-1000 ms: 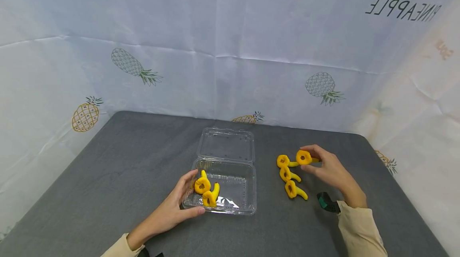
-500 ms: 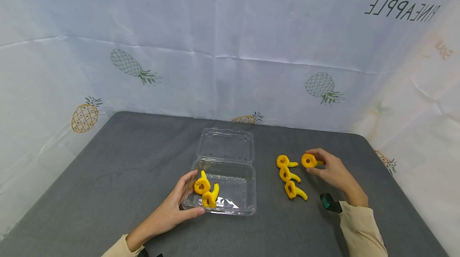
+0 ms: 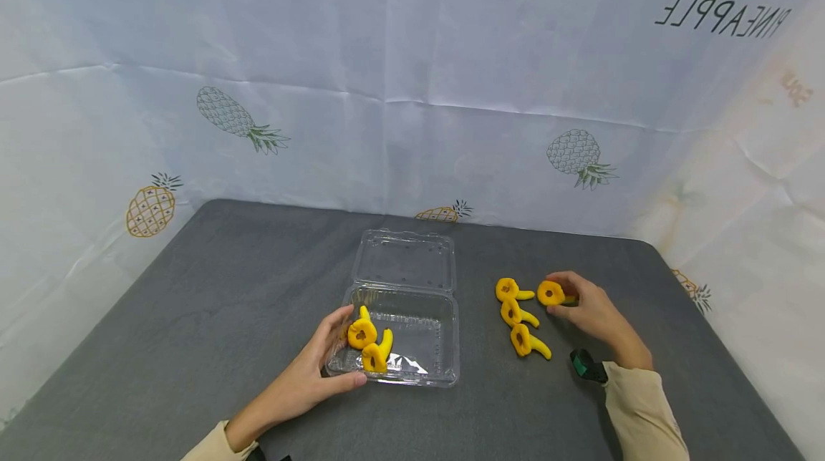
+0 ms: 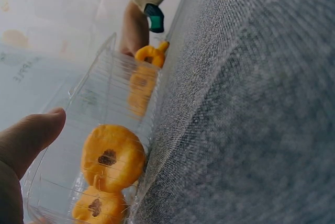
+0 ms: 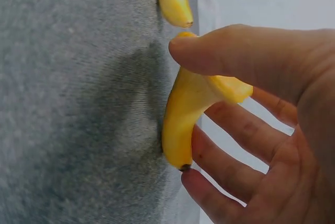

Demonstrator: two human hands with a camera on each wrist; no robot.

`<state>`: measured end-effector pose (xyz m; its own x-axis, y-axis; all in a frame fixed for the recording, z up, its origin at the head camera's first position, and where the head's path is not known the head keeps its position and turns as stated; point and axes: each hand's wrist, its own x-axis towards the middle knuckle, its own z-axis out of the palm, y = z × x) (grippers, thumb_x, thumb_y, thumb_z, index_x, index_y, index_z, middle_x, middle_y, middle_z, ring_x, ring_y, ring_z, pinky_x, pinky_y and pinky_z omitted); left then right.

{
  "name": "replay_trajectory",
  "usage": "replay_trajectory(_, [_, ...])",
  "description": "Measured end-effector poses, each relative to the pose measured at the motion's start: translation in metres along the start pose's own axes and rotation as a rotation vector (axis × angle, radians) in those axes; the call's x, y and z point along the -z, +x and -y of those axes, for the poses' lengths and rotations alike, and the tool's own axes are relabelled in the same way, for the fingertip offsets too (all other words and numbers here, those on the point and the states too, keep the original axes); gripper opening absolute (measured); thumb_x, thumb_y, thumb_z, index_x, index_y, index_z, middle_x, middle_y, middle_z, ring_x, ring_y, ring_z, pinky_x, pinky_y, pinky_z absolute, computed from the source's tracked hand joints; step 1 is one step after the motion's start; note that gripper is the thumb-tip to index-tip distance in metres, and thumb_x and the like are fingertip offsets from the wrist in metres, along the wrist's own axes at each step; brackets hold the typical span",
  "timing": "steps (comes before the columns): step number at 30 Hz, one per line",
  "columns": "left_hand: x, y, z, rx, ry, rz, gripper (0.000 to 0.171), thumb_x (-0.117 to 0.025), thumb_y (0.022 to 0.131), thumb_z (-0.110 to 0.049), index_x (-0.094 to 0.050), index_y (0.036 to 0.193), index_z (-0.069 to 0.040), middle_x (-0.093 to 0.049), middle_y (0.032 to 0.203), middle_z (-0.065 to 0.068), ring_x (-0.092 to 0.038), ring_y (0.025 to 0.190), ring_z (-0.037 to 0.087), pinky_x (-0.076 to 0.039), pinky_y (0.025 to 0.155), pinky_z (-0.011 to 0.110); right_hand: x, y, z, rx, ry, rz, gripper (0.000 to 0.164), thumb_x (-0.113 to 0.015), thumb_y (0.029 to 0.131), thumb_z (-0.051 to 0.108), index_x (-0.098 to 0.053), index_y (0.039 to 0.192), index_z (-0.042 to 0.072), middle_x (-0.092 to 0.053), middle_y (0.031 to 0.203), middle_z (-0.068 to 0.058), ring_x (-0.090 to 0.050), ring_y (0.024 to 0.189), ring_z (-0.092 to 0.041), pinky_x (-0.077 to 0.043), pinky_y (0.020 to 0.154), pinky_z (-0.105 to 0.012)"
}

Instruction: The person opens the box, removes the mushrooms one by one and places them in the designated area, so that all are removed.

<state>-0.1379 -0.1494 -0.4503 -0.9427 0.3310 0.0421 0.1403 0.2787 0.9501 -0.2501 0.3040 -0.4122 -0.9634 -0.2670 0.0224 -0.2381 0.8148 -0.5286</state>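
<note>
In the head view, a yellow mushroom (image 3: 551, 293) with a round hollow cap and a curved stem is in my right hand (image 3: 589, 311), pinched by the cap between thumb and fingers. The right wrist view shows the mushroom's stem (image 5: 180, 130) low by the table. Several like mushrooms (image 3: 523, 339) lie in a column just left of it. My left hand (image 3: 309, 368) holds the left front corner of a clear plastic box (image 3: 447, 346), thumb at the near rim. Two mushrooms (image 3: 362, 333) lie in the box's left part; the left wrist view shows their caps (image 4: 112, 157) through the wall.
The box's clear lid (image 3: 406, 258) lies folded back behind it. Beneath everything is a dark grey tabletop (image 3: 258, 268). A white cloth with pineapple prints (image 3: 387, 146) hangs behind the table and at its sides.
My right hand has shifted slightly right with its mushroom, away from the column, and lower towards the tabletop. The left hand and the box have stayed in place.
</note>
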Motion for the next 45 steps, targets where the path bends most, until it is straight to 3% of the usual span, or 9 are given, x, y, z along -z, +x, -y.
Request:
replay_trajectory(9, [0.0, 0.0, 0.0, 0.03, 0.0, 0.006, 0.093, -0.076, 0.088, -0.026, -0.014, 0.157, -0.014, -0.018, 0.164, 0.014, -0.022, 0.152, 0.034, -0.028, 0.109, 0.003, -0.003, 0.0, -0.002, -0.015, 0.012, 0.008, 0.05, -0.073, 0.088, 0.011, -0.053, 0.133, -0.002, -0.061, 0.128, -0.027, -0.059, 0.114, -0.045, -0.051, 0.092, -0.062])
replay_trajectory(25, [0.0, -0.001, 0.0, 0.022, 0.001, 0.006, 0.093, -0.075, 0.088, -0.026, -0.014, 0.157, -0.014, -0.018, 0.165, 0.014, -0.023, 0.152, 0.034, -0.028, 0.11, 0.004, 0.001, -0.001, 0.001, -0.017, 0.018, -0.003, 0.053, -0.075, 0.088, 0.016, -0.054, 0.132, -0.002, -0.061, 0.127, -0.026, -0.059, 0.113, -0.043, -0.05, 0.093, -0.062])
replay_trajectory(45, [0.001, 0.0, -0.001, 0.044, -0.006, 0.017, 0.094, -0.075, 0.088, -0.026, -0.013, 0.158, -0.016, -0.016, 0.165, 0.013, -0.02, 0.153, 0.034, -0.027, 0.108, 0.002, 0.014, -0.003, 0.019, -0.007, 0.062, -0.014, 0.052, -0.07, 0.092, 0.016, -0.05, 0.137, -0.002, -0.054, 0.138, -0.027, -0.049, 0.129, -0.049, -0.042, 0.105, -0.066])
